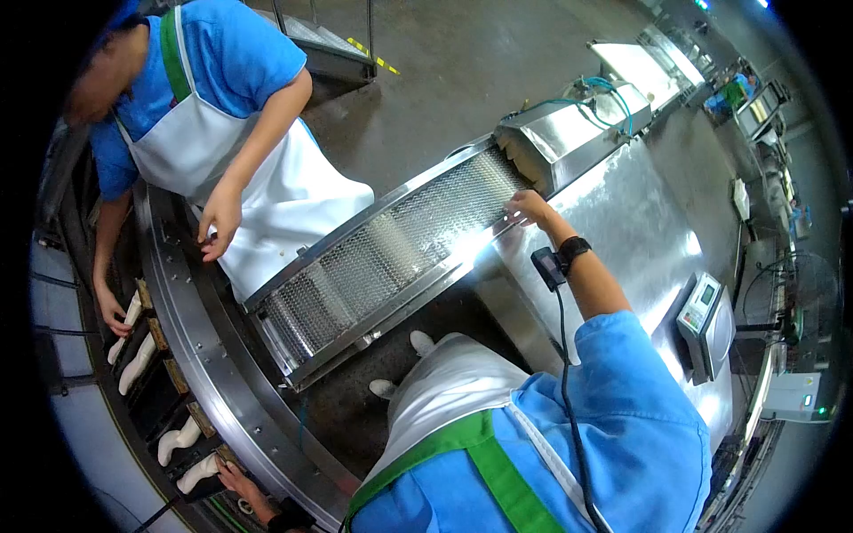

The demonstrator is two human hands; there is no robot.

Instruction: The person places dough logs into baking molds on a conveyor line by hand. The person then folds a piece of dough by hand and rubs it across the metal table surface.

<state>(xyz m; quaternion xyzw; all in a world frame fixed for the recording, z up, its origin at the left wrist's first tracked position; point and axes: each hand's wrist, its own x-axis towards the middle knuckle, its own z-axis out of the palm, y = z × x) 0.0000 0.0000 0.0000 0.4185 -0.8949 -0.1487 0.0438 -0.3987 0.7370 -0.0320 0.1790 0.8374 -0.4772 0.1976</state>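
My left hand (243, 488) reaches down at the lower left with fingers stretched out. Its fingertips are by the end of a pale, dough-like piece (197, 473) in a dark slot with a brown block. Several similar pieces, such as a bent one (179, 439) and a long one (138, 364), lie in slots along the curved line. My right hand (530, 208), with a black band on the wrist, is at the near rail of the mesh conveyor belt (400, 240). Its fingers are curled together; whatever is between them is too small to make out.
Across the conveyor a co-worker in a white apron (204, 147) bends over the curved metal rail (191, 311), one hand (111, 311) at a pale piece. A metal housing (577, 133) covers the belt's far end. A digital scale (706, 320) stands on the steel table (613, 231).
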